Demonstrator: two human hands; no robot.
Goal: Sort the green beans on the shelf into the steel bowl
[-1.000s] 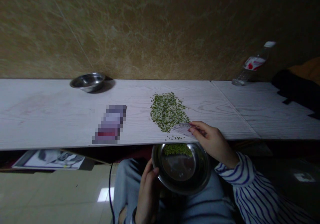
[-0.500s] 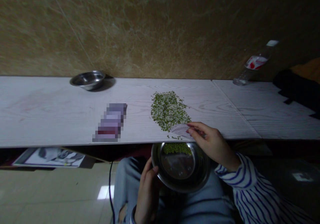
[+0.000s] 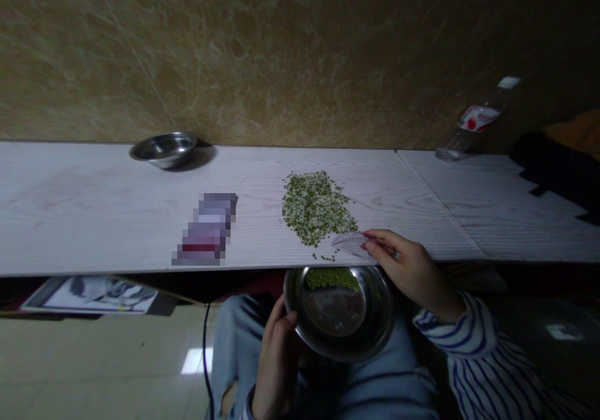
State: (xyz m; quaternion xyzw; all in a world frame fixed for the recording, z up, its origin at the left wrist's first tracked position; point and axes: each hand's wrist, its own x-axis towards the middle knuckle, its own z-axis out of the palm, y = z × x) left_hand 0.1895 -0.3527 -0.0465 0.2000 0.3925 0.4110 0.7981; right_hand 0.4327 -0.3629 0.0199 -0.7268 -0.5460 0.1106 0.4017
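Note:
My left hand (image 3: 277,351) grips the left rim of a steel bowl (image 3: 337,339), held below the table's front edge above my lap. Small green mung beans (image 3: 330,278) lie against the bowl's far wall. My right hand (image 3: 407,267) pinches a clear plastic protractor (image 3: 352,245) between thumb and fingers, low over the table near its front edge. To the protractor's upper left, a patch of mung beans (image 3: 316,207) is spread on the white tabletop, with a few stray ones near the edge.
On the white wood-grain table (image 3: 84,214) stand another steel bowl (image 3: 164,150) at the back left and a plastic bottle (image 3: 475,123) at the back right. A blurred-out flat object (image 3: 206,229) lies left of the beans. Dark cloth (image 3: 544,164) lies at the far right.
My right hand has moved slightly right with the protractor, away from the bean patch. My left hand and the bowl have stayed in place.

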